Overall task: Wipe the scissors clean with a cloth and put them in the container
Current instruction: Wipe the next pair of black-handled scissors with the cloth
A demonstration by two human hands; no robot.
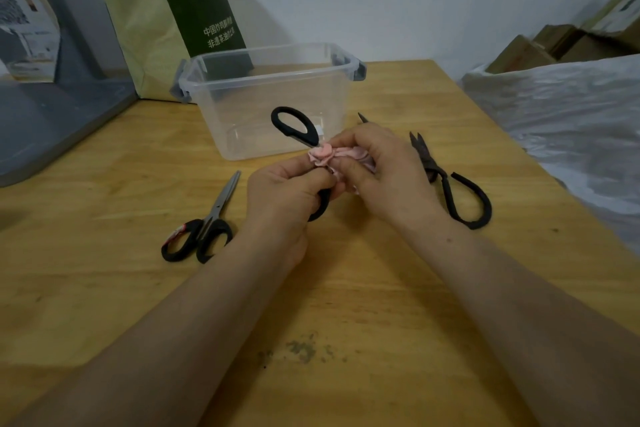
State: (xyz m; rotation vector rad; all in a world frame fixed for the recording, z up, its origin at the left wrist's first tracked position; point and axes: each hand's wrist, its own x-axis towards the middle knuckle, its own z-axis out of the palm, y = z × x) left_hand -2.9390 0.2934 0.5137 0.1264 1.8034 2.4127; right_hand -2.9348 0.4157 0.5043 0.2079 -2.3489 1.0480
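My left hand [287, 191] grips the lower black handle of a pair of black-handled scissors [294, 125], whose other handle loop sticks up in front of the container. My right hand [377, 170] pinches a bunched pink cloth [325, 154] around the scissors' blades; only a blade tip shows past my fingers. A clear plastic container [270, 97] with grey latches stands open just behind my hands. A second pair of black-handled scissors [207, 222] lies shut on the table to the left. Dark old scissors [450, 180] with big loop handles lie to the right.
The wooden table [346, 288] has a dark smudge near its front middle. A yellow and green bag [173, 21] leans on the wall behind the container. A grey tray or board lies at the left edge; plastic sheeting and cardboard boxes sit to the right.
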